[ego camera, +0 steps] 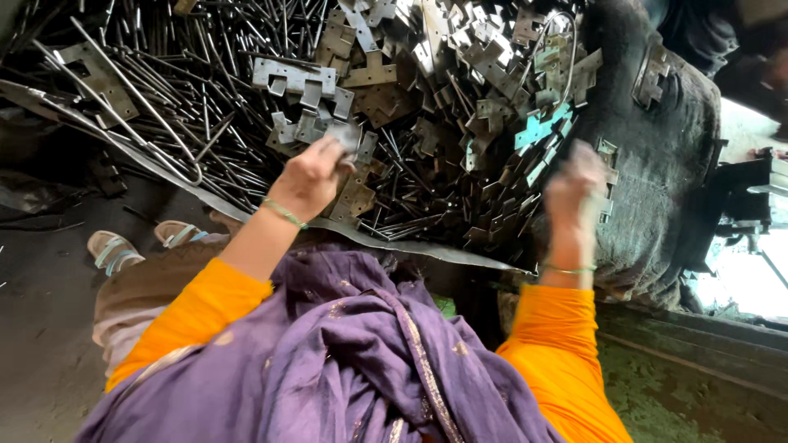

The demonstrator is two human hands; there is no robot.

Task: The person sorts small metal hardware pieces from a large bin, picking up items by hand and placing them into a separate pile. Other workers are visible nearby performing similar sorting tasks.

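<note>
Heaped metal rods (pixel 180 107) and stamped hinge plates (pixel 460 74) fill the background. Left hand (pixel 310 176) fingers pinch one hinge plate (pixel 345 135). Right hand (pixel 574 193) is blurred; its fingers' state cannot be told

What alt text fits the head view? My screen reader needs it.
A person's left hand grips a flat metal hinge plate over a heap of hinge plates and thin metal rods; the blurred right hand reaches into the heap beside a dark sack.

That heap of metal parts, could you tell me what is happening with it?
A person in orange sleeves and a purple scarf reaches into a heap of thin rods and flat hinge plates. The left hand grips a plate at the heap's edge; the right hand is blurred beside the plates, its grip unclear.
</note>
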